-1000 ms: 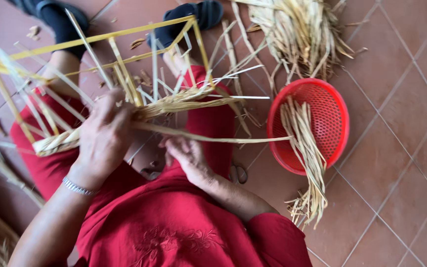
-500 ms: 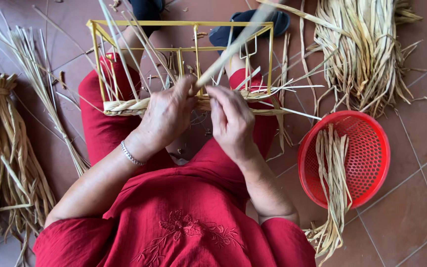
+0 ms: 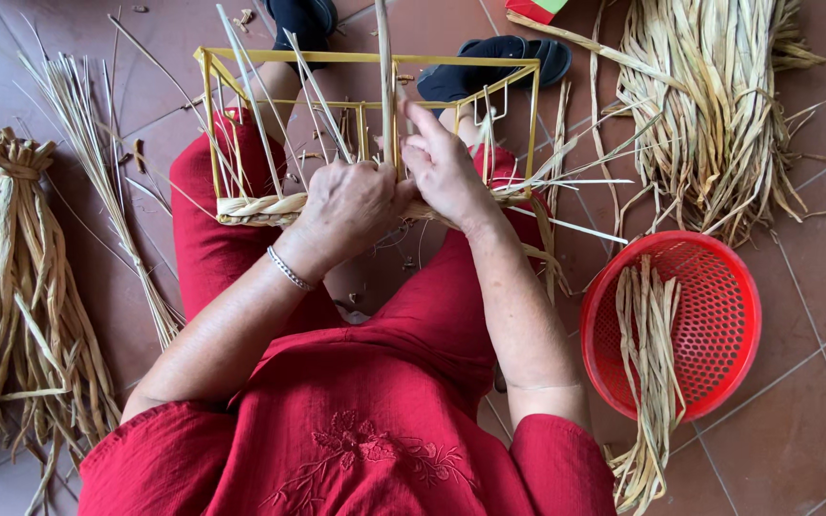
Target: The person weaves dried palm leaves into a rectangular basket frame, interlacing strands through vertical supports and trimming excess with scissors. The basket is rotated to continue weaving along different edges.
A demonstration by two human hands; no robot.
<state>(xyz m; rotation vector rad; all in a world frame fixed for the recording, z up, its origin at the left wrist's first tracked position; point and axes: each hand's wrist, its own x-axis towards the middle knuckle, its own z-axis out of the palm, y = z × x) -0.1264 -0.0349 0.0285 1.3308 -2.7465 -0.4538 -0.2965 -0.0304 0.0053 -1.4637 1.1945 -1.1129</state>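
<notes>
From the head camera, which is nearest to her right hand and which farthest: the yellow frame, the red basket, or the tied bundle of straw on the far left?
Measured from the right hand:
1. Yellow wire frame, directly at the hand, which grips a strand against it.
2. Red basket, lower right on the floor.
3. Tied straw bundle, far left, beyond the left hand.

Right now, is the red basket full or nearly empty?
Nearly empty: the red basket holds only one bundle of straw strips, which trails over its rim.
</notes>
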